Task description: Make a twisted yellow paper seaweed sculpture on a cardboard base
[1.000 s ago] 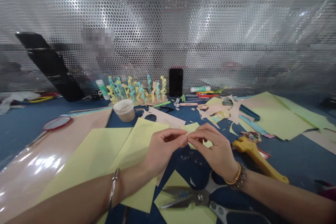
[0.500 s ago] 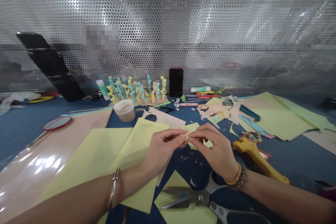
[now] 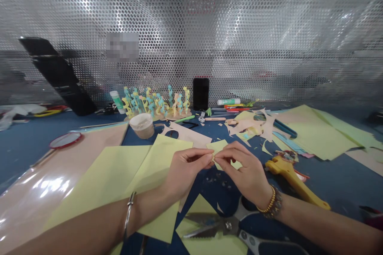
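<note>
Held: one pale yellow paper scrap (image 3: pixel 218 146), pinched between my left hand (image 3: pixel 185 169) and right hand (image 3: pixel 245 171), both closed narrow on it, thumbs and fingertips at its lower edge.

Container: one paper cup (image 3: pixel 143 126), behind and left of the scrap; from here I cannot tell its contents.

Near the scrap: steel scissors (image 3: pixel 223 225) below it, lying across a yellow paper sheet (image 3: pixel 197 223); a yellow-handled cutter (image 3: pixel 289 177) to its right.

Beyond the scrap: a cut-paper strip model (image 3: pixel 158 107), a glue stick (image 3: pixel 117 102), an upright black phone (image 3: pixel 200 94).

Surface: blue counter (image 3: pixel 326 181), strewn with paper sheets and trimmings. Behind the scrap: a perforated metal screen (image 3: pixel 191 28).
</note>
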`<action>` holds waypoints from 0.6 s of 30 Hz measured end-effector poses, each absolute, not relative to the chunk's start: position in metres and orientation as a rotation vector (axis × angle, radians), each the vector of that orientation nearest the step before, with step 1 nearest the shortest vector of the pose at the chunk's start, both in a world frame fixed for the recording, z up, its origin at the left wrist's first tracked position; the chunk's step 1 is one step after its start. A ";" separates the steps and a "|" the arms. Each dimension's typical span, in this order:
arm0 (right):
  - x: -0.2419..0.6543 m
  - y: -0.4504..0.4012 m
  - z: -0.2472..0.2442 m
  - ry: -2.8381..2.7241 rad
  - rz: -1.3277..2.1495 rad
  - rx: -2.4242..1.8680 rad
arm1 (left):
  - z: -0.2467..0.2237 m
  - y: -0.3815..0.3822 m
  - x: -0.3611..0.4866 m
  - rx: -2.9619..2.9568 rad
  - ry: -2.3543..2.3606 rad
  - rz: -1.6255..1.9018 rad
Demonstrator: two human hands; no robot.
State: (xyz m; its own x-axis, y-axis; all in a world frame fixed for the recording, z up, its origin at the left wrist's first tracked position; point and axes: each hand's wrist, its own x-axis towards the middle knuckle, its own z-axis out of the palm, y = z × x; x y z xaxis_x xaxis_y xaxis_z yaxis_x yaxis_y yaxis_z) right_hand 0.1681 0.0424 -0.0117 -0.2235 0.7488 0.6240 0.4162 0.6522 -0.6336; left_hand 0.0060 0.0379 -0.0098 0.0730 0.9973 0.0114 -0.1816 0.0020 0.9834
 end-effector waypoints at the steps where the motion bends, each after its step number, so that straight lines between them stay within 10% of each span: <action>1: 0.168 0.042 -0.012 -1.851 0.403 -0.924 | -0.010 0.037 0.006 1.101 1.017 1.241; 18: 0.170 0.040 -0.010 -1.937 0.332 -0.971 | -0.011 0.036 0.005 1.132 0.987 1.217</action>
State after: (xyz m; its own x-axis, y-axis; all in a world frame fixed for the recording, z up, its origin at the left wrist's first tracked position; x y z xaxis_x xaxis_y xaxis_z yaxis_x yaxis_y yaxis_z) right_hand 0.1695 0.0400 -0.0095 -0.2712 0.7425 0.6124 0.4962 0.6531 -0.5721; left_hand 0.0048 0.0355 -0.0106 0.1098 0.9937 0.0221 -0.1837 -0.0015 0.9830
